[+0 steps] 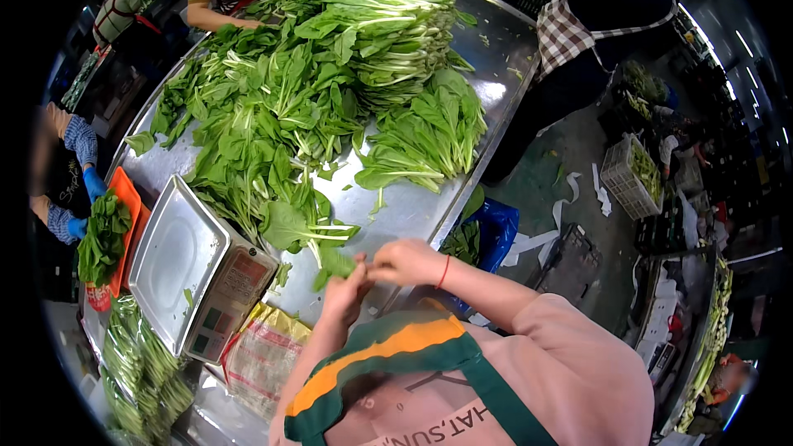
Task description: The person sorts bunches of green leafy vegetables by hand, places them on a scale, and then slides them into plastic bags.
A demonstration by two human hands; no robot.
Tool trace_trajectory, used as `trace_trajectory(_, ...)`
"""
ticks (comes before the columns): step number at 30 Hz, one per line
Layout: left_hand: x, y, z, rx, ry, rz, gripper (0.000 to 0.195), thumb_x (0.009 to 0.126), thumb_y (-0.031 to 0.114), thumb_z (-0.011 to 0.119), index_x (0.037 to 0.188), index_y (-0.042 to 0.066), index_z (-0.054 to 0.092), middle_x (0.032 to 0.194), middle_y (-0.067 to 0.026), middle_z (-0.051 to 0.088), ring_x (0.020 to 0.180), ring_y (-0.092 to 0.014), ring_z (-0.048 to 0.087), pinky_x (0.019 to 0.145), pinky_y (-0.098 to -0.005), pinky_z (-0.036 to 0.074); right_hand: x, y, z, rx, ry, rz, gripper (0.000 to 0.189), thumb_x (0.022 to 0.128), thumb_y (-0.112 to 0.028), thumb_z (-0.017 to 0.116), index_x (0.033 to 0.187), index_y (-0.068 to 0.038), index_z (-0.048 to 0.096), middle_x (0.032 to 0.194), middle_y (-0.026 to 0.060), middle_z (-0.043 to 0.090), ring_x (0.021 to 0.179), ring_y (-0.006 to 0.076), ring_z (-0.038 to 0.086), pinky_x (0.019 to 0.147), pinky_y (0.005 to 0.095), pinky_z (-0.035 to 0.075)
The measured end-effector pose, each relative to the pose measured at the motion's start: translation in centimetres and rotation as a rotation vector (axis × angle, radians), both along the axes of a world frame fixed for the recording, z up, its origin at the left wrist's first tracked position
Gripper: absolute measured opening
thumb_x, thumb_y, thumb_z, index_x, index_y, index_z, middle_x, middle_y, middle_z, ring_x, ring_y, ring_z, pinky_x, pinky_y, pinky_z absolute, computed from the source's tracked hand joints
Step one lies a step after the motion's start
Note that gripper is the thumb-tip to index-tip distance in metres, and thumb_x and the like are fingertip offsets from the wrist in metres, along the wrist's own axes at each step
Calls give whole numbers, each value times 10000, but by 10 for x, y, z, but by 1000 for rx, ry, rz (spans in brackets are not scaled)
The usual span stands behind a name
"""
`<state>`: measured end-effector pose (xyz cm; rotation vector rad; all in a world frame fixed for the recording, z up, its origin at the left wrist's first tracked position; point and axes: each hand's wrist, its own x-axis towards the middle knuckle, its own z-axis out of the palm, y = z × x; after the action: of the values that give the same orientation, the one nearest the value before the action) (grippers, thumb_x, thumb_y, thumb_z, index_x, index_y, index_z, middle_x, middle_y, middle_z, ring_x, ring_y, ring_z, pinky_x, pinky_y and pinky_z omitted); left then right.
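Note:
My left hand (346, 293) holds a leafy green (335, 264) over the near edge of the metal table (396, 215); the leaf points away from me. My right hand (406, 262), with a red string at the wrist, meets it fingertip to fingertip. What the right fingers pinch is hidden. Just beyond, loose leafy greens with pale stems (248, 148) spread across the tabletop. A neat stack of the same greens (396, 31) rises at the far side, and a smaller fanned bunch (427, 136) lies nearer, by the right edge.
A digital scale (179, 266) with a metal pan stands left, beside bagged greens (142, 365) and a woven sack (263, 353). A blue plastic bag (499, 223) with leaves hangs below the right edge. Co-workers stand around; one in blue gloves (93, 184) holds greens (104, 238).

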<state>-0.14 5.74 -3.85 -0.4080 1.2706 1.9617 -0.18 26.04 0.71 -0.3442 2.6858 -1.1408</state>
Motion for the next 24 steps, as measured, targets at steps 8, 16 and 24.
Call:
trace_trajectory(8,-106,-20,-37,-318,216,86,223,951,217,512,1095,47,520,945,-74,618,783,-171,610,697,-320,523,-58,102,-56,663,235,-546,200,759,-249,631,821,-61,600,834,128,616,785,320,619,682,429,501)
trace_trajectory(16,-68,-7,24,124,135,133,181,912,118,538,1077,45,547,887,-52,577,729,-168,555,668,-335,499,-54,81,-61,608,444,-595,168,768,-189,638,806,-47,556,756,133,595,745,314,621,641,411,504)
trace_trajectory(24,-35,-11,13,193,-143,295,194,890,253,604,1025,116,581,549,78,283,499,-80,305,561,-278,354,-49,83,-60,648,360,-561,89,799,-139,548,804,-51,553,724,123,598,683,301,625,604,395,516)
